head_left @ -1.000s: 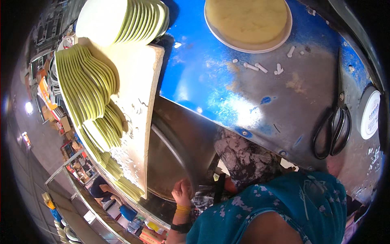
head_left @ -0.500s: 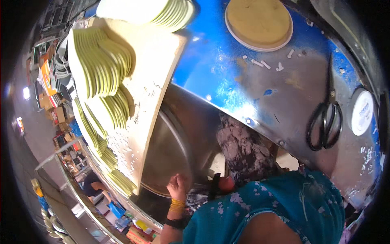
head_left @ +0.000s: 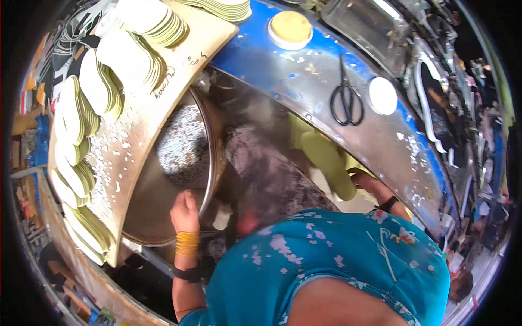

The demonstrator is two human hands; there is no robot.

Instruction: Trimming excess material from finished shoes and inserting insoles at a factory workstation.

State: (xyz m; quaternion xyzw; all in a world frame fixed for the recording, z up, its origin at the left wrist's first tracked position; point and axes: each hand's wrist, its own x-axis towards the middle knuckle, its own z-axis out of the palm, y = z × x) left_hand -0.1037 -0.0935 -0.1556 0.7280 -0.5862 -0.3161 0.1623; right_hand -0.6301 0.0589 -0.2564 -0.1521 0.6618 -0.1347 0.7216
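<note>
My left hand (head_left: 186,213), a yellow band at its wrist, is closed with nothing visible in it. It is beside the rim of a big round metal basin (head_left: 205,146) that holds white bits (head_left: 185,144). Under the table's edge, my right hand (head_left: 365,182) has its fingers curled at the near end of a green shoe insole (head_left: 326,163); its fingertips are partly hidden. More green pieces show behind that insole. Stacks of insoles with pale tops and green edges (head_left: 130,57) lie on a wooden board (head_left: 138,117) at the left.
The blue and bare-metal table (head_left: 318,89) carries black-handled scissors (head_left: 347,100), a white round lid (head_left: 383,95) and a round tub with a yellowish top (head_left: 290,30). White scraps litter the board and the table. Cluttered goods (head_left: 457,98) line the far right.
The view has shifted, bringing more of the basin into sight. My right hand, unseen before, now appears under the table at a green insole. My left hand remains closed near the basin.
</note>
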